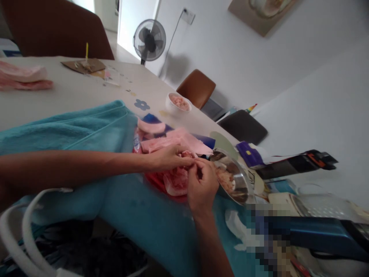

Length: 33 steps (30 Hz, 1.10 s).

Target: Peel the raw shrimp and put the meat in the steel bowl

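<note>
Left hand and right hand meeting beside the steel bowl
Both are pinching reddish fruit; the bowl is sitting close, likely for reach.

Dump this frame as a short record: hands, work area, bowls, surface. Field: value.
left_hand: left hand, fingers around a small reddish-pink fruit-like piece
right_hand: right hand, thumb and forefinger together at that piece; grip unclear
work_area: thick pale-pink peel-like pieces and red plastic wrapping around the hands
near_bowl: round shiny metal bowl, pinkish pulp inside
far_bowl: small round white bowl, pink pieces inside
surface: white table, partly covered by teal cloth
</note>
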Motion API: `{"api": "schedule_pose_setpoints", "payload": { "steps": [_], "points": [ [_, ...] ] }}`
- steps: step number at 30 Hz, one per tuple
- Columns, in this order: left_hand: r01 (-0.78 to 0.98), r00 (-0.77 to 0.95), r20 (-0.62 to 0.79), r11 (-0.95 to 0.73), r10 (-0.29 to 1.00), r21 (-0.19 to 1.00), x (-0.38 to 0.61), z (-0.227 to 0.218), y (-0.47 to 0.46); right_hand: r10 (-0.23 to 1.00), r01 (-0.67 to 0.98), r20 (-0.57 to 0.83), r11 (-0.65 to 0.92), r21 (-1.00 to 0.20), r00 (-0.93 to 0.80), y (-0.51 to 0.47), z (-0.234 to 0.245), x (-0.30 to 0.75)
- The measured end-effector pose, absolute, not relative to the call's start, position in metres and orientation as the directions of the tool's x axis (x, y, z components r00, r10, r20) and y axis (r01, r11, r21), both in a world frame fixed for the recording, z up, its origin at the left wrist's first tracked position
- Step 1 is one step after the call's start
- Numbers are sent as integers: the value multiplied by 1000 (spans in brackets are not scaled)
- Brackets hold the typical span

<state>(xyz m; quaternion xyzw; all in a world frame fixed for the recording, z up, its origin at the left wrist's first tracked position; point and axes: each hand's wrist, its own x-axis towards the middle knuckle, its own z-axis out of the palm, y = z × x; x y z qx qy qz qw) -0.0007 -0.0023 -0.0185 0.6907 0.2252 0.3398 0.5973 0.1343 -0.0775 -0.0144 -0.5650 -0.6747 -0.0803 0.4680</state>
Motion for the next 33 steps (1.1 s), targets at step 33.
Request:
{"api": "schedule_pose_setpoints", "payload": {
  "steps": [33],
  "points": [
    [-128,678,97,-12,729,992,-3,-23,3,924,359,179,49,-932,338,-75,-5,139]
  ]
}}
